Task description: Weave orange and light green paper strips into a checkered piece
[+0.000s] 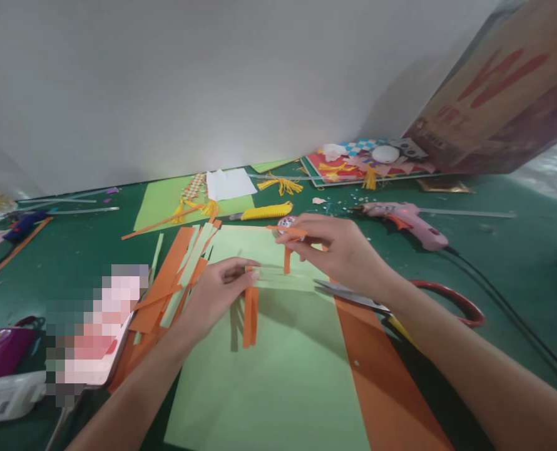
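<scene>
My left hand (222, 285) is pinched on paper strips. Two orange strips (250, 319) hang side by side at its fingertips, and a pale green strip (278, 275) runs rightward from there. Further right, my right hand (339, 247) is closed on an orange paper strip (287, 258), whose lower end dangles by the green strip. A round patterned object (286, 222) shows just behind the right fingers; whether they touch it I cannot tell. Under both hands lies a light green sheet (273, 388), over an orange sheet (382, 369).
Scissors (353, 295) lie under my right forearm. A pink glue gun (410, 222) with a cord is beyond them. A yellow cutter (266, 212) lies behind the sheet. Loose strips (170, 275) and a phone (104, 332) are left; a paper bag (499, 94) stands back right.
</scene>
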Available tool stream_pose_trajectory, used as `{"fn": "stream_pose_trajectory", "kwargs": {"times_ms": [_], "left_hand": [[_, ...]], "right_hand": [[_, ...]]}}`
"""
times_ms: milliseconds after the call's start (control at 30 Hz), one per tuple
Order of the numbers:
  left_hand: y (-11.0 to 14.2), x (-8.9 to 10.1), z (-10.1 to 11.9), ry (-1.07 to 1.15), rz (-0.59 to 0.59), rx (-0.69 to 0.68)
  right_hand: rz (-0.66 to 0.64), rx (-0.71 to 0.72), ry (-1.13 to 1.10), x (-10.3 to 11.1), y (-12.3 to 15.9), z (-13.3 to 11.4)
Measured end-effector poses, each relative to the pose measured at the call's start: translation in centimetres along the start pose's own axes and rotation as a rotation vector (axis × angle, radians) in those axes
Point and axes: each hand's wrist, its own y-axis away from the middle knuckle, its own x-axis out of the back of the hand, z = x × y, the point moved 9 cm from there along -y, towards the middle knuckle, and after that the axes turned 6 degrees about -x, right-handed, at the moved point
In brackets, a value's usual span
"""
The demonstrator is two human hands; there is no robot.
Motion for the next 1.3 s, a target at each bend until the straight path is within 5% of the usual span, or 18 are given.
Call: {"fn": "stream_pose_trajectory", "kwargs": {"times_ms": [300,600,1300], "left_hand": [[0.0,0.3,0.6,-0.107,0.009,-0.068],[0.0,0.2,1.2,-0.207,0.000,-0.119],[-0.5,0.5,-0.1,-0.098,0.048,-0.104]], "right_hand": [[-0.086,-0.318,-0.269,-0.8,-0.2,3.7],[-0.031,-0.362,-0.318,-0.4,-0.4,4.4],[0.005,0.097,-0.027,0.4,-0.1,0.8]]}}
